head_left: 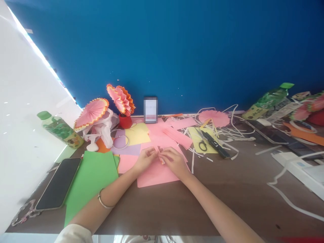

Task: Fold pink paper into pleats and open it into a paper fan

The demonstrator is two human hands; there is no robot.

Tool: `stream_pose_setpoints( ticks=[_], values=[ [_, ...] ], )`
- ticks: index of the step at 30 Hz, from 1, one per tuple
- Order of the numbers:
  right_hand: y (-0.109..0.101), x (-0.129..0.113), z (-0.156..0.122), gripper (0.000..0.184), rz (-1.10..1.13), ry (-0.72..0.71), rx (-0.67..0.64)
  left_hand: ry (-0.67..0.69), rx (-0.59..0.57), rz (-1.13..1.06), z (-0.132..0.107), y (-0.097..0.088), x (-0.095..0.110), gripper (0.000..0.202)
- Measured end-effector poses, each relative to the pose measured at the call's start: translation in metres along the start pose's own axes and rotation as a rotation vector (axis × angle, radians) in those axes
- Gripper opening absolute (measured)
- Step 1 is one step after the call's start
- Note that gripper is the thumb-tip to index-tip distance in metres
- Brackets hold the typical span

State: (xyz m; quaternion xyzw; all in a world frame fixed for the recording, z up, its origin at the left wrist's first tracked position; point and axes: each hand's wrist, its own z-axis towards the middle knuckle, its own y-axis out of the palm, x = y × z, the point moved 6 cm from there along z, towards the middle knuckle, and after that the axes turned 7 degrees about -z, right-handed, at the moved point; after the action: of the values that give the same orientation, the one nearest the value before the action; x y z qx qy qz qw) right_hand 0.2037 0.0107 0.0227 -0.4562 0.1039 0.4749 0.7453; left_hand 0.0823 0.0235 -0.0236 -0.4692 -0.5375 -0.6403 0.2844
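My left hand [146, 159] and my right hand [175, 162] meet over the middle of the desk, both closed with the fingertips pinched. Between them is a small folded piece of pink paper [162, 161], mostly hidden by the fingers. Below lies a large pink paper sheet [157, 179], flat on the desk. Beyond the hands, pink paper strips [178, 135] overlap one another. Right of these, scissors [201, 140] and a black-handled cutter [215, 144] rest on a yellow sheet [195, 135].
Green paper [88, 179] and a phone [59, 184] lie at left, near a bottle [62, 130]. Folded paper flowers [92, 113] stand behind. Another phone [150, 109] leans upright on the blue wall. White cables [235, 126], a second bottle [268, 99] and a power strip [298, 172] occupy the right.
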Motion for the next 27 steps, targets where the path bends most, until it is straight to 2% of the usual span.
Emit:
stream_pose_setpoints(
  ticks=[7,14,27],
  values=[
    [-0.0015,-0.003,-0.0025,0.017,-0.103,-0.039,0.014,-0.022,0.045,-0.092,-0.0002,-0.0048,-0.0023,0.035],
    [-0.0021,-0.0098,0.0021,0.019,-0.241,-0.114,-0.022,-0.095,0.039,-0.229,-0.0032,0.0009,-0.0008,0.039],
    [0.0047,-0.0103,0.001,0.017,-0.218,-0.186,-0.106,-0.099,0.084,-0.254,-0.0056,0.003,0.0043,0.03]
  ],
)
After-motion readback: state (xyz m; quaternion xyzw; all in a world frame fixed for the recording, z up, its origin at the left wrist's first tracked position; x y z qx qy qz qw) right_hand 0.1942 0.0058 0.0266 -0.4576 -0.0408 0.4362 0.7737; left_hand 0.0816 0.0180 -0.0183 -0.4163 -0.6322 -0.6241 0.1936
